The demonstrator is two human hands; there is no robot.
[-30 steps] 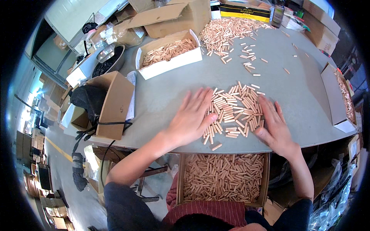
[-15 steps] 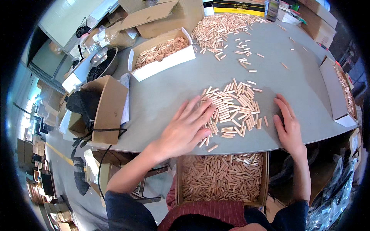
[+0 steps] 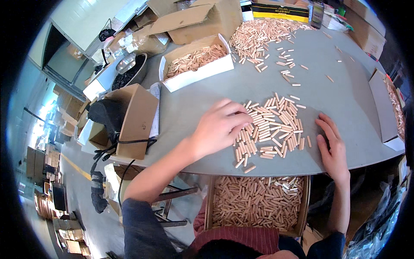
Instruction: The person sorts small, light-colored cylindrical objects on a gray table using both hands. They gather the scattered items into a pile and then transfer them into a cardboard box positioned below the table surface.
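Observation:
A loose spread of short wooden dowels [image 3: 280,123] lies on the grey table in front of me. At its left edge is my left hand [image 3: 222,125], its fingers curled and thumb drawn toward the index finger. Whatever lies between those fingertips is hidden. My right hand [image 3: 333,149] rests on the table just right of the spread, fingers loosely stretched with a gap to the thumb, holding nothing. Below the table's front edge, close to my body, an open box [image 3: 208,203] is filled with many more dowels.
A white carton [image 3: 202,74] of dowels stands back left, with a large dowel heap [image 3: 263,36] behind. Another carton [image 3: 381,112] sits at the right edge. A brown cardboard box [image 3: 139,123] with black cables stands left. A dark bottle [image 3: 317,15] is at the back.
My left hand has gone from spread flat over the dowels to curled fingers at their left edge. My right hand keeps its place beside the spread. The whole view has shifted slightly.

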